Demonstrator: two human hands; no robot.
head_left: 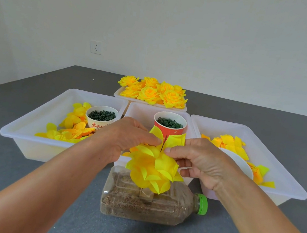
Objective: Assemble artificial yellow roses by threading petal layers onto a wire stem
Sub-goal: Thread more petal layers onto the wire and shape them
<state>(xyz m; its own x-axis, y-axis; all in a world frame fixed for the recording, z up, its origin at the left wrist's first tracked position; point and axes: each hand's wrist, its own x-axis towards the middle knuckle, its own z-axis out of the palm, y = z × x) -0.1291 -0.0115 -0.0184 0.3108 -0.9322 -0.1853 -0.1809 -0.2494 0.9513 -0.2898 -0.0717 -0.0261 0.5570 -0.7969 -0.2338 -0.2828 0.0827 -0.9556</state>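
A thin dark wire stem [163, 143] stands upright from a sand-filled plastic bottle [146, 204] lying on its side. Several yellow petal layers [152, 169] are stacked on the wire, forming a half-built rose. My left hand [127, 136] and my right hand [196, 160] pinch the topmost yellow petal layer [175, 139] on either side of the wire, whose tip pokes up through it.
A left white tray [31, 126] holds loose petals and a white cup of green parts [101, 116]. The middle tray holds a red cup of green rings [169, 124]. A right tray [284, 179] holds more petals and a white bowl [242, 163]. Finished roses [152, 91] fill a far tray.
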